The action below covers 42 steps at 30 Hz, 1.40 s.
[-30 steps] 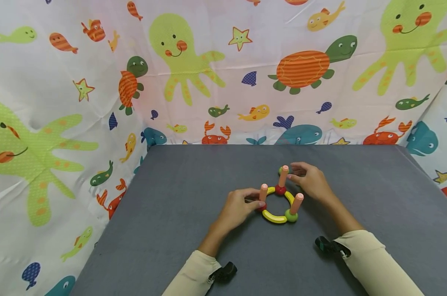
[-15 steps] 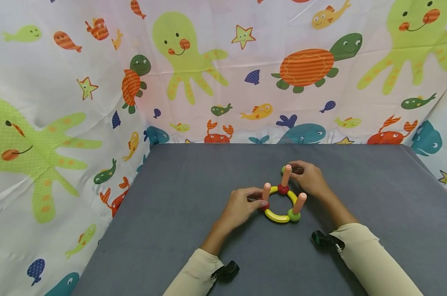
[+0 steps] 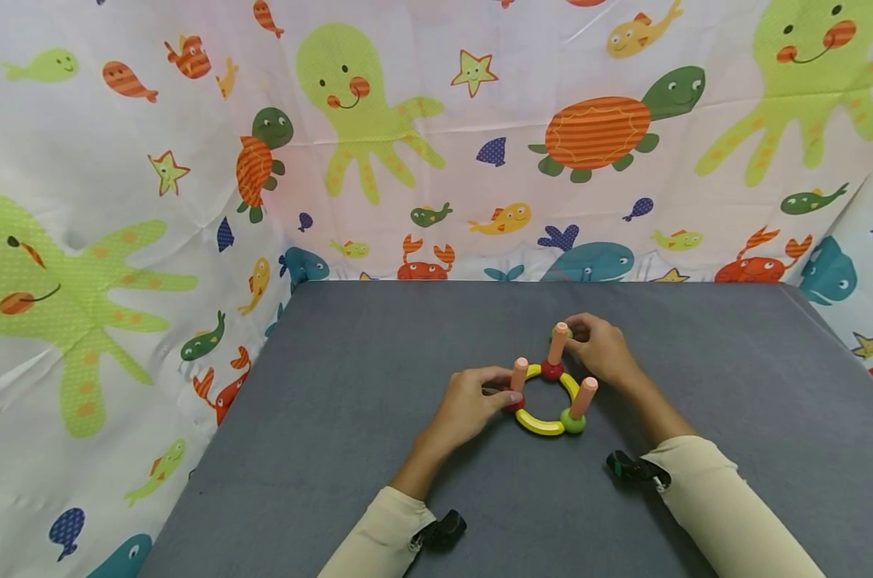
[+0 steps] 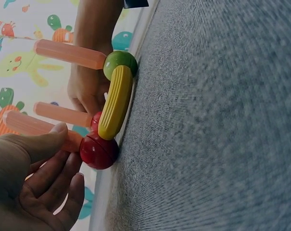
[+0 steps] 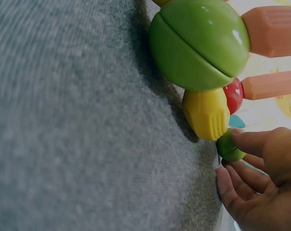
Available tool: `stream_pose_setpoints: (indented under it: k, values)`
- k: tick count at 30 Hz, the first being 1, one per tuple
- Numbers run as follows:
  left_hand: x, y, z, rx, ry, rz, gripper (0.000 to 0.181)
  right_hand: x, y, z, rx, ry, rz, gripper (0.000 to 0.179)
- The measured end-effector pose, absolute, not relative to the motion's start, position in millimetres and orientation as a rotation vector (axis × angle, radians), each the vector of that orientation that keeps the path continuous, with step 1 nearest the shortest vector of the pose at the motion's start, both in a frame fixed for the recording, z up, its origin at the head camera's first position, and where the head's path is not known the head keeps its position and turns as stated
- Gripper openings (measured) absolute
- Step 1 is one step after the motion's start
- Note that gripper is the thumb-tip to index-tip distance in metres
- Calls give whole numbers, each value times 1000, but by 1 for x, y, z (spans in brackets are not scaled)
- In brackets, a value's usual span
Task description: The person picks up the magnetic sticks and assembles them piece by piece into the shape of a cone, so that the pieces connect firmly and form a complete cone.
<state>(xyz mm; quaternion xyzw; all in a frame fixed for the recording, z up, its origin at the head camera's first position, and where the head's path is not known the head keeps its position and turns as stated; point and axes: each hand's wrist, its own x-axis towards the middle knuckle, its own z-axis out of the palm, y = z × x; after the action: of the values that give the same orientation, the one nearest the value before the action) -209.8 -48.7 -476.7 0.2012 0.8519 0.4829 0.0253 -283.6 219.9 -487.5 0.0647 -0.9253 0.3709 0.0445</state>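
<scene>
A ring of yellow curved pieces lies on the table, joined by a green ball at front right and red balls at the back and left. A peach rod stands up from each of these balls. My left hand pinches the left rod low down, just above its red ball. Behind the ring, my right hand holds a smaller-looking green ball between thumb and fingers. Whether that ball touches the ring cannot be told.
The grey cloth-covered table extends around the ring on all sides. A curtain printed with sea animals hangs along its back and sides. Each wrist carries a small black camera.
My right hand's fingers have come in onto the green ball behind the ring. My left hand keeps its grip on the rod. The head view has shifted slightly.
</scene>
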Motion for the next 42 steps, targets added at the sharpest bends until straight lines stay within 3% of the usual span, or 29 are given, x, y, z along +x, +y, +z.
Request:
stream_pose_setpoints:
  k: [12,27,42]
  values:
    - [-211,-48,-478,622,2626,1504,30,-268,226,-481,195,-2859,1153,45]
    - [-210,-49,-475,667,2593,1604,32,-230,230,-449,258,-2719,1364,48]
    - [-209,-46,-474,691,2595,1622,30,-213,220,-417,293,-2564,1335,50]
